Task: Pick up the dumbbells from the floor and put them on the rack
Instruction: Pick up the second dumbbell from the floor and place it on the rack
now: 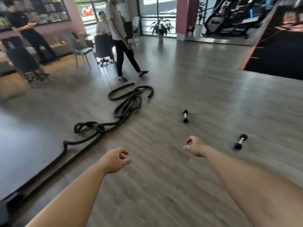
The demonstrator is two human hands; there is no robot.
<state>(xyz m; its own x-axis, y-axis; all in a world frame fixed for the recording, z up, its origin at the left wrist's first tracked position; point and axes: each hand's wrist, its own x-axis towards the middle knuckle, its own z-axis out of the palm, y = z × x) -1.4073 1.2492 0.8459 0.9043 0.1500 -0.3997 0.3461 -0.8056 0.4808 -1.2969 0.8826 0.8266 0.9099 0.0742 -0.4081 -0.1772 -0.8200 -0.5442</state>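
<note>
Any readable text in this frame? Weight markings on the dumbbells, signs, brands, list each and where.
None readable.
Nearer dumbbell: no legible marking on the heads; too small and blurred.
Farther dumbbell: the same.
Wall display at upper left: dark panels, blurred, no words legible.
Exercise machines at upper right: any branding too blurred to read.

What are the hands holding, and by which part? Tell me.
Nothing. The left hand and right hand are loosely curled and empty; both dumbbells lie on the floor.
</note>
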